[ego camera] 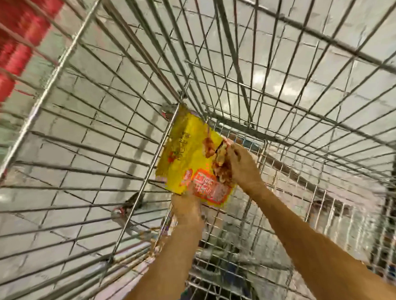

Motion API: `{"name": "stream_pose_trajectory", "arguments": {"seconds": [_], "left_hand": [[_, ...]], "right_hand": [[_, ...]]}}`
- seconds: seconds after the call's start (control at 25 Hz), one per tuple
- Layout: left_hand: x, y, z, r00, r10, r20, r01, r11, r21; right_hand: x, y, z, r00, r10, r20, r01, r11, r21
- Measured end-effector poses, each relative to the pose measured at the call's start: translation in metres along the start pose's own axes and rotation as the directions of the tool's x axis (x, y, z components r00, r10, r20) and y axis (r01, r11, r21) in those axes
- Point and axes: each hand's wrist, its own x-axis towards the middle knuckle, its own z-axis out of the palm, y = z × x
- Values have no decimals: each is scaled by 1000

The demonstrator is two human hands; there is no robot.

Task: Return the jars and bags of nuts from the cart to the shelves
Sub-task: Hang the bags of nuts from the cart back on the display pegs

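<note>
A yellow bag of nuts (188, 154) with a red-orange label stands tilted against the far corner inside the wire shopping cart (84, 122). My left hand (186, 208) grips the bag's lower edge from below. At the bag's right edge, my right hand (242, 166) is closed on it, over the printed picture of nuts. Both forearms reach down into the cart from the bottom of the view. The picture is blurred by motion.
The cart's wire walls surround both arms on the left, far and right sides. Pale floor tiles (290, 63) show through the wires. Red goods (13, 44) lie blurred at the upper left. Dark shapes lie low in the cart near my arms.
</note>
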Motion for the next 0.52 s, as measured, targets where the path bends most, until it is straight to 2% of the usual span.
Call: {"name": "stream_pose_trajectory", "arguments": {"seconds": [0.08, 0.12, 0.24, 0.36, 0.44, 0.52], "left_hand": [[-17, 3, -1, 984, 135, -116, -115, 979, 166], [-29, 4, -4, 973, 205, -103, -183, 965, 189], [-46, 25, -15, 900, 388, 197, -415, 902, 121], [-65, 50, -18, 764, 539, 356, -599, 797, 80], [-82, 55, -13, 701, 570, 428, -646, 762, 41], [-92, 53, -7, 713, 500, 492, -564, 826, -23]], "right_hand": [[-27, 8, -23, 999, 35, -1, -35, 994, 103], [-45, 12, -37, 1000, 15, 12, -16, 991, 129], [-79, 24, -81, 998, 46, 40, -51, 988, 146], [-101, 25, -111, 994, 76, 80, -93, 967, 235], [-109, 27, -118, 996, 64, 65, -81, 953, 291], [-108, 22, -121, 994, 100, -53, -74, 931, 356]]}}
